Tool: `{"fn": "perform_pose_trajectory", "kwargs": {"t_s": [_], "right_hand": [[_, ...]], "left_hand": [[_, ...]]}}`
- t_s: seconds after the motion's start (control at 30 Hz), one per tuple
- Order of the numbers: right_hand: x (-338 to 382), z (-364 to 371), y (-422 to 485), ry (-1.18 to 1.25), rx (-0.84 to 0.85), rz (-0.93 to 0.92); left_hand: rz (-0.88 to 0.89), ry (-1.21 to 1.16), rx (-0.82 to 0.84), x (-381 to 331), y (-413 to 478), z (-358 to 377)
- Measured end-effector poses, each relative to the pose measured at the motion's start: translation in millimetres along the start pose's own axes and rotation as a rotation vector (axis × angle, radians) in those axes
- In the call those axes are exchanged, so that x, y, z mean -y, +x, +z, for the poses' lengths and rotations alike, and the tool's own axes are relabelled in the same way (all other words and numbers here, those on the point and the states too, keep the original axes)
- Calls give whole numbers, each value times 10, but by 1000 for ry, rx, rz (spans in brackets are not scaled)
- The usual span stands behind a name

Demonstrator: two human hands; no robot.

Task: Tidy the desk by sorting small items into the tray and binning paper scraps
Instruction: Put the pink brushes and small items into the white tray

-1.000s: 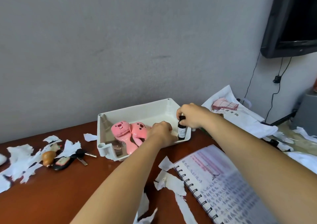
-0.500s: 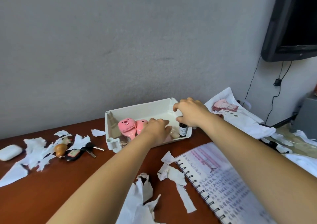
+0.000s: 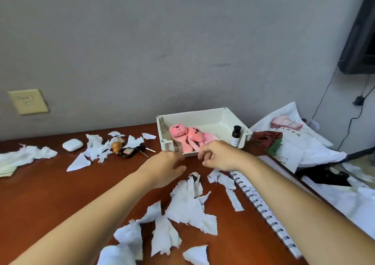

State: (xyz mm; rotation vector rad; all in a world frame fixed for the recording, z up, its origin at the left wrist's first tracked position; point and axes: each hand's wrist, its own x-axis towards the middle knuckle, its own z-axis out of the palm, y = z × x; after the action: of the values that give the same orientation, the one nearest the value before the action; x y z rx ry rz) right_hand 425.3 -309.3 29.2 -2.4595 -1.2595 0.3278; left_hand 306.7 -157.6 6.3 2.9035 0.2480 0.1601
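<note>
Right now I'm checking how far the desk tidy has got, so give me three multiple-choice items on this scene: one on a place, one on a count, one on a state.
1. Where is the small dark bottle?
A. Standing at the right end of the white tray
B. On the spiral notebook
C. Beside the keys

2. How many pink plush toys lie in the tray?
A. One
B. Two
C. Four

3. What are the hands doing?
A. Both grip paper scraps
B. The right hand holds the bottle
C. Both are empty, in front of the tray

Answers:
1 A, the bottle is upright inside the tray's right corner.
2 B, two pink faces show side by side.
3 C, the left hand and the right hand hold nothing, their fingers loose.
</note>
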Motion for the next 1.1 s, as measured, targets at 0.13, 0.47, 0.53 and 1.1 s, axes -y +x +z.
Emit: {"fn": "perform_pose_trajectory", "kwargs": {"t_s": [0.13, 0.47, 0.53, 1.1], "right_hand": [[63, 234, -72, 146, 87, 23], [290, 606, 2, 169, -9, -24], [309, 671, 53, 191, -63, -9], [118, 779, 87, 316, -98, -81]], "left_hand": [[-115, -15, 21, 300, -435, 152], [-345, -72, -8, 755, -719, 258], [-378, -79, -53, 794, -682, 282], [-558, 35, -349, 1217, -213, 296]]}}
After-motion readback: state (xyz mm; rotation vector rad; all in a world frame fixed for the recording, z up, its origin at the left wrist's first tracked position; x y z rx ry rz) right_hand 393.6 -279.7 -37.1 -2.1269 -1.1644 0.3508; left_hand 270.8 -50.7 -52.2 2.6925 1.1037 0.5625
